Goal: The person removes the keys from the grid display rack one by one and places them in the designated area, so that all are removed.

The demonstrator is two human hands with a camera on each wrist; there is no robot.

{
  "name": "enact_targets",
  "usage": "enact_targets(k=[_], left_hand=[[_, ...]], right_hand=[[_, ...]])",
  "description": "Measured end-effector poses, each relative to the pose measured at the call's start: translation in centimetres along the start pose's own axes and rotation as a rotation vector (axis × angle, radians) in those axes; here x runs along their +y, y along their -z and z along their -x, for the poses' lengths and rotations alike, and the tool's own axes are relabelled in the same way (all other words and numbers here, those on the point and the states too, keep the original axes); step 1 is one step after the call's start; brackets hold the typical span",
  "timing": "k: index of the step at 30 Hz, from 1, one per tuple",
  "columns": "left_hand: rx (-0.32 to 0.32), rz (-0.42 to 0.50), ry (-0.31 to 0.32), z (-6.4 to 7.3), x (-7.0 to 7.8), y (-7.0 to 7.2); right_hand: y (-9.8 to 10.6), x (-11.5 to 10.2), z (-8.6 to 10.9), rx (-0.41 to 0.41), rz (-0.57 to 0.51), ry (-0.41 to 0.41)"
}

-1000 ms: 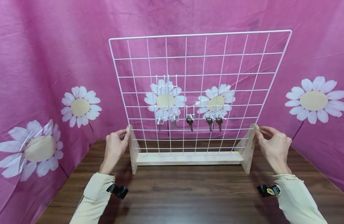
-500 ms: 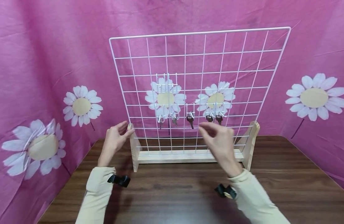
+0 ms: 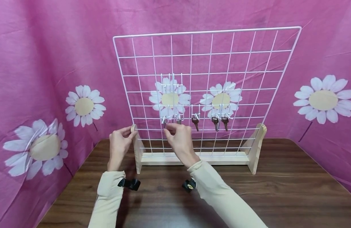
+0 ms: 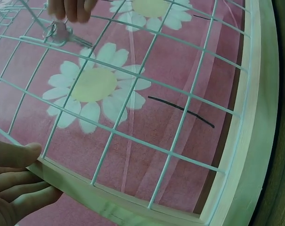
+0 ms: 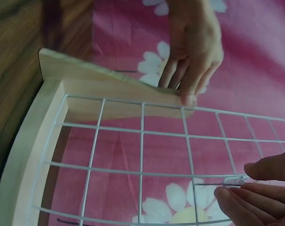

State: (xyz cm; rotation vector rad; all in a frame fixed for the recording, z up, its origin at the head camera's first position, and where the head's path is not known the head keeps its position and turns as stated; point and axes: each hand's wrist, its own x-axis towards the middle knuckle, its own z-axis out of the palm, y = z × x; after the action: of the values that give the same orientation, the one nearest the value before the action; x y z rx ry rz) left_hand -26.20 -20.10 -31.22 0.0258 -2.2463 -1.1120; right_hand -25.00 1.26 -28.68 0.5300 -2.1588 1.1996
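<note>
A white wire grid panel [image 3: 191, 57] stands upright in a wooden stand [image 3: 195, 159]. My left hand [image 3: 119, 141] grips the top of the stand's left side piece, with the thumb on one face and the fingers on the other, as the left wrist view shows. My right hand [image 3: 179, 141] is at the lower left of the grid, fingertips right by the leftmost hanging key [image 4: 78, 40]. In the right wrist view the thumb and fingers lie apart on either side of that key [image 5: 234, 181]. A second key [image 3: 179, 121] hangs just above the hand, partly hidden.
Three more keys, among them a dark one [image 3: 195, 123], hang on white hooks farther right. Another white hook rack [image 3: 171, 85] hangs higher on the grid. All stands on a brown wooden table [image 3: 164, 196] before a pink cloth [image 3: 64, 47] with daisies.
My right hand has let go of the stand's right side piece and swung left across the grid to the leftmost key. My left hand loosened slightly, then closed on the left side piece again.
</note>
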Motion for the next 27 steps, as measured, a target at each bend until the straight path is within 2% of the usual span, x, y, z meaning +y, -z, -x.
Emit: enact_targets(k=[5,14,22,27], left_hand=[[0.038,0.021,0.029,0.3,-0.1,0.1],[0.078,0.035,0.019,0.3,-0.2,0.0],[0.078,0.014,0.025,0.3,-0.1,-0.1],[0.078,0.006,0.011,0.4,-0.2,0.0]], right_hand=[[-1.1,0.4,-0.4,0.061,0.019,-0.008],[-1.6,1.4,-0.6,0.16,-0.079,0.016],[-0.6,0.8,0.0,0.162,-0.238,-0.011],[0.2,0.4,0.5,0.147,-0.27,-0.037]])
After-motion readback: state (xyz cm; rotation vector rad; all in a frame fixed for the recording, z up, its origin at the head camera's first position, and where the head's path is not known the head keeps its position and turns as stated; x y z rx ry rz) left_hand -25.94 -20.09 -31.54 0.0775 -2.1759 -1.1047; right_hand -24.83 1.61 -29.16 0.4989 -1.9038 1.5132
